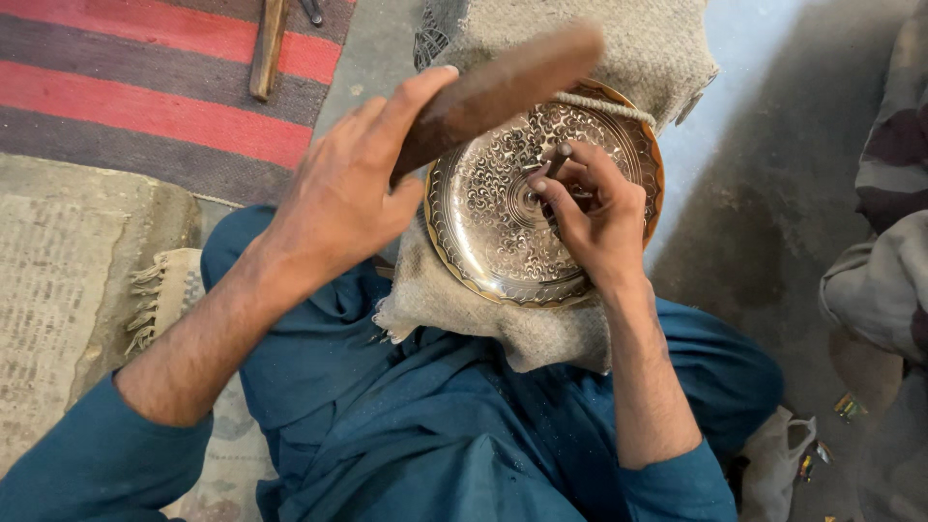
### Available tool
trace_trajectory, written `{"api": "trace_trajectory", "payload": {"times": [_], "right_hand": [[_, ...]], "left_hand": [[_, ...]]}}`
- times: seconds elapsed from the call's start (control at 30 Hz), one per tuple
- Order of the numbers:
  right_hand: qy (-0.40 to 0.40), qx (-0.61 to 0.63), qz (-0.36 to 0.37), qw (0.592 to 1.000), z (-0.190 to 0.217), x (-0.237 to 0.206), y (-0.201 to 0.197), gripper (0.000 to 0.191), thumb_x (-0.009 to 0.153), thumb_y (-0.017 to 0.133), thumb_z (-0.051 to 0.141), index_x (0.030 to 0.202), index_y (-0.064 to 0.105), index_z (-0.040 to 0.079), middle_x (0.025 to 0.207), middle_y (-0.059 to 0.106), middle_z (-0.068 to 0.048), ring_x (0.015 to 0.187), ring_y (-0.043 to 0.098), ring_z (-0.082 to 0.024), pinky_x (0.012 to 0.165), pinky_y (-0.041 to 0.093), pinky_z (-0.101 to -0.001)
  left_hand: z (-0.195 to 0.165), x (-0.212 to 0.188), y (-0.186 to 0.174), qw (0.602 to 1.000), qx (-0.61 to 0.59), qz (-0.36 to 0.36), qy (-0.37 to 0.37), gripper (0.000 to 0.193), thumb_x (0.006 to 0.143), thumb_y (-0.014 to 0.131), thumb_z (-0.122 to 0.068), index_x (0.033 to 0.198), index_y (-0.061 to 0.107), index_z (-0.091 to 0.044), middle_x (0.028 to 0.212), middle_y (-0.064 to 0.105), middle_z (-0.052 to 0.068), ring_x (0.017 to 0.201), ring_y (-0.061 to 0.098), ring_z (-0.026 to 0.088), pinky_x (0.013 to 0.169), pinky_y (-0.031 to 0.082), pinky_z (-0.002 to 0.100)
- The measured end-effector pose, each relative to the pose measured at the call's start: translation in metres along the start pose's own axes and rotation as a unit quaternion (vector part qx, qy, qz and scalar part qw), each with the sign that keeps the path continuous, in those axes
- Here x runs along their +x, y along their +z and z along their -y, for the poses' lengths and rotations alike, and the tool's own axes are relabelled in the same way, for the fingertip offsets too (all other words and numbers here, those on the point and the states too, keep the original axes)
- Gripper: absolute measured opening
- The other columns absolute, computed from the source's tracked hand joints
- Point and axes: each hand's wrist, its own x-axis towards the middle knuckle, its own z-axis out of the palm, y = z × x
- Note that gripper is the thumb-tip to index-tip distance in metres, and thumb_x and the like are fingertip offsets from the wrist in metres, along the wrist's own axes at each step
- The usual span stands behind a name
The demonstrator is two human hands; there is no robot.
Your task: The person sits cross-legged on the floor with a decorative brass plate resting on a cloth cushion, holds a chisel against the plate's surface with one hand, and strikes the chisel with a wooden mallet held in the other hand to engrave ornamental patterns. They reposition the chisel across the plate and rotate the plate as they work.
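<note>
I see a concrete floor (773, 145), grey, bright at far right. At far left lies a red and dark striped rug (145, 87) w/ a wooden tool handle (267, 48) on it; near left is a pale woven mat (58, 290) w/ fringe. The person sits on the floor in blue clothing (435, 435). On the lap is burlap cloth (503, 319), and on it rests the engraved metal plate (493, 222), round, silver w/ copper-colour rim, tilted toward the head camera.

Plate's near edge sits just at the cloth; far edge touches a cord and more burlap. Free floor is mostly on the right side, between plate and a 2nd person's patterned sleeve (889, 193) at the right border.

Left hand (338, 193) is closed around a wooden mallet (503, 82), raised above the plate, blurred. Right hand (590, 217) pinches a small metal chisel (559, 155), fingers closed on it, tip at plate centre approx.

Chisel tip is hidden by fingers. Small shiny bits at near right are too small to tell.
</note>
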Motion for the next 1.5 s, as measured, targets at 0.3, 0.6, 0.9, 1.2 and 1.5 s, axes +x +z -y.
{"api": "trace_trajectory", "payload": {"times": [0.3, 0.6, 0.9, 1.2, 1.5], "right_hand": [[0.017, -0.042, -0.021, 0.999, 0.004, 0.002, 0.001, 0.034, 0.093, 0.082, 0.006, 0.123, 0.066, 0.003, 0.090, 0.076, -0.002, 0.080, 0.068, -0.003, 0.064, 0.055, -0.0201], [-0.006, -0.036, -0.006, 0.999, 0.007, 0.002, -0.001, 0.031, 0.096, 0.081, 0.005, 0.123, 0.066, 0.003, 0.087, 0.072, -0.001, 0.080, 0.064, -0.002, 0.066, 0.054, -0.0208], [-0.005, -0.049, 0.002, 0.999, 0.007, 0.002, -0.001, 0.032, 0.095, 0.081, 0.003, 0.123, 0.065, 0.002, 0.086, 0.072, -0.002, 0.080, 0.067, -0.003, 0.068, 0.056, -0.0221], [-0.010, -0.012, 0.009, 1.000, 0.009, 0.003, -0.001, 0.031, 0.097, 0.078, 0.003, 0.125, 0.065, 0.003, 0.085, 0.070, -0.002, 0.082, 0.066, -0.003, 0.070, 0.056, -0.0226], [-0.007, -0.036, 0.022, 0.999, 0.014, 0.002, -0.003, 0.029, 0.097, 0.077, 0.000, 0.124, 0.066, 0.002, 0.090, 0.075, -0.006, 0.085, 0.069, -0.007, 0.074, 0.058, -0.0264]], "left_hand": [[0.001, -0.004, 0.008, 0.956, 0.285, 0.060, 0.021, 0.070, 0.092, 0.066, 0.000, 0.156, 0.047, -0.021, 0.100, 0.058, 0.010, 0.095, 0.061, 0.034, 0.080, 0.048, 0.051], [0.003, -0.004, 0.011, 0.994, 0.104, 0.027, -0.004, 0.076, 0.091, 0.062, 0.000, 0.163, 0.043, -0.017, 0.108, 0.055, 0.012, 0.102, 0.057, 0.035, 0.087, 0.045, 0.049], [0.007, -0.005, 0.011, 0.950, 0.306, 0.039, 0.035, 0.072, 0.094, 0.067, 0.002, 0.157, 0.044, -0.025, 0.101, 0.055, 0.006, 0.094, 0.059, 0.030, 0.083, 0.047, 0.048], [0.013, -0.009, 0.013, 0.997, 0.079, 0.016, 0.000, 0.079, 0.088, 0.062, 0.000, 0.162, 0.040, -0.017, 0.108, 0.053, 0.011, 0.102, 0.055, 0.034, 0.090, 0.045, 0.048], [0.014, -0.006, 0.012, 0.954, 0.295, 0.030, 0.047, 0.078, 0.093, 0.067, 0.003, 0.160, 0.042, -0.027, 0.105, 0.057, 0.005, 0.099, 0.058, 0.028, 0.089, 0.046, 0.045]]}}
